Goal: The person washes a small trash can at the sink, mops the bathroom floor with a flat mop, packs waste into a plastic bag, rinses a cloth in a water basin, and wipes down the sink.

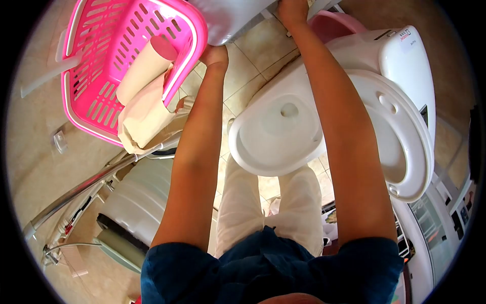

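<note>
At the top edge is a large smooth pale grey object (230, 17), cut off by the frame, so its kind cannot be made out. My left hand (215, 57) is against its lower left corner, right beside the pink basket, with the fingers mostly hidden. On the object's right side my right hand (293, 12) is closed at its edge, partly out of frame. The pink slotted basket (134, 15) holds a beige roll (147, 66) with a pink end, and crumpled brown paper (147, 119) hangs over its rim.
A white toilet (278, 131) with its seat raised (417, 147) stands below my right forearm. A pink basin (336, 25) is behind it. At left are a metal rail (86, 185), a grey translucent container (136, 202) and a wall hook (60, 142). Tiled floor (240, 76) shows between my arms.
</note>
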Tool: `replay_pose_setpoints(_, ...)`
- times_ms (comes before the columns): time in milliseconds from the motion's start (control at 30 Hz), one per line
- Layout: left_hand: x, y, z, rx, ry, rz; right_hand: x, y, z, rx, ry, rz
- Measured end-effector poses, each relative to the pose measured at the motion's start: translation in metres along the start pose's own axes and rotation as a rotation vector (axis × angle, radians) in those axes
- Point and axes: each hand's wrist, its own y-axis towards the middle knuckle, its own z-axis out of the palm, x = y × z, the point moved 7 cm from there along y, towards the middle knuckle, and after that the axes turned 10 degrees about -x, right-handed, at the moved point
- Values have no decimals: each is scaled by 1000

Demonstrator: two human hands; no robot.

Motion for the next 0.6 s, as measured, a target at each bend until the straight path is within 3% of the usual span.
replay_pose_setpoints(133,-6,-1,-5,8,178,122,6,3,-6,-108,21,-73)
replay_pose_setpoints(167,-8,-2,-4,-24,233,175,2,5,-1,-33,-9,-27)
replay_pose_setpoints(233,-5,6,-6,-3,94,8,-3,11,6,114,-68,63)
replay_pose_setpoints(267,3,5,-4,54,-101,-212,-5,13,3,101,-38,126)
replay_pose_setpoints(333,-2,9,-7,125,-230,-353,-2,16,-13,74,22,254)
replay_pose_setpoints(467,-19,17,-12,237,4,-157,-10,14,-7,126,24,270)
replay_pose_setpoints(533,-16,18,-12,272,13,-188,-1,16,-17,176,84,327)
replay_pose_setpoints(600,-13,20,-10,276,-36,-260,-8,15,-10,74,156,285)
